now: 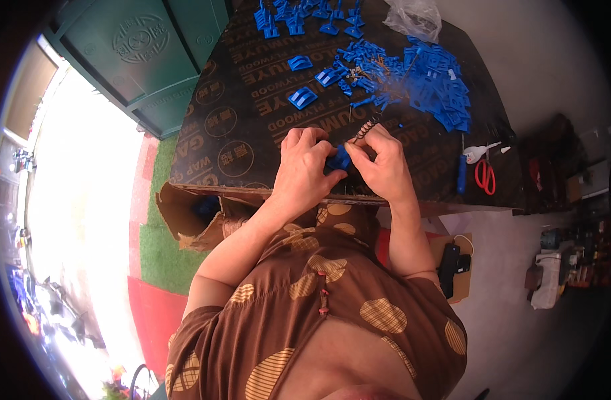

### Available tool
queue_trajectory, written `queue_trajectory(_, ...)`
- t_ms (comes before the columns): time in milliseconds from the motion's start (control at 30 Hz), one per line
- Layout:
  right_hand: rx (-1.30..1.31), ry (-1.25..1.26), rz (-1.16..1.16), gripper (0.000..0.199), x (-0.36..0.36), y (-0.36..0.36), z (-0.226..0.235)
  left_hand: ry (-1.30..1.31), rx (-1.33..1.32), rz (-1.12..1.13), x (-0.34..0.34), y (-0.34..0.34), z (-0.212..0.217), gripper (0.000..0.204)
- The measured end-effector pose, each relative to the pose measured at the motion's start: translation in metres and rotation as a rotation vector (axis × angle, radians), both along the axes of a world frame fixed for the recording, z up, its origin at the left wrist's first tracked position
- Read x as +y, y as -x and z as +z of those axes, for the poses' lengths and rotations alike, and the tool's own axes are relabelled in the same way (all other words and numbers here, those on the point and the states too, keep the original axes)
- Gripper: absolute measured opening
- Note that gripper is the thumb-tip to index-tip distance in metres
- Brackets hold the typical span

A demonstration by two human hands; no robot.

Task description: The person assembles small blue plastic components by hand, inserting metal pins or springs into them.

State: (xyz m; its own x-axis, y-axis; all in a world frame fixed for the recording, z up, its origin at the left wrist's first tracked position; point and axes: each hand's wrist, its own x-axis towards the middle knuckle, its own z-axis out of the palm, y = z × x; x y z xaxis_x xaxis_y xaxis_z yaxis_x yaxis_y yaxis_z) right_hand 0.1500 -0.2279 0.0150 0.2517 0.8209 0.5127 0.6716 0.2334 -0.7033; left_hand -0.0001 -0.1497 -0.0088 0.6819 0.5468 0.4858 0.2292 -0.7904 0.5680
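Both hands meet at the near edge of the dark counter (252, 113). The left hand (305, 167) and right hand (382, 167) grip a small blue plastic part (340, 160) between them; the right fingers also pinch a small coiled spring (365, 128), apparently fitting it, which calls for fine alignment. Beyond the hands lies a heap of blue parts (412, 77); red-handled scissors (485, 175) sit to the right.

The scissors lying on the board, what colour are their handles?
Red: the scissors have red handles, seen clearly in the head view.
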Motion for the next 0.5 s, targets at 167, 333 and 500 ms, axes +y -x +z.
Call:
queue_trajectory(167,0.010,0.007,-0.003,0.014,-0.001,0.001,0.002,-0.011,0.004,-0.003,0.001,0.000,0.000,0.037)
queue_trajectory(333,0.010,0.006,-0.005,0.013,-0.001,0.001,0.002,0.001,-0.007,-0.023,0.000,0.001,0.003,0.034)
queue_trajectory(500,-0.004,0.027,-0.002,0.014,-0.004,0.000,0.004,0.180,-0.110,-0.071,0.012,0.003,0.016,0.028)
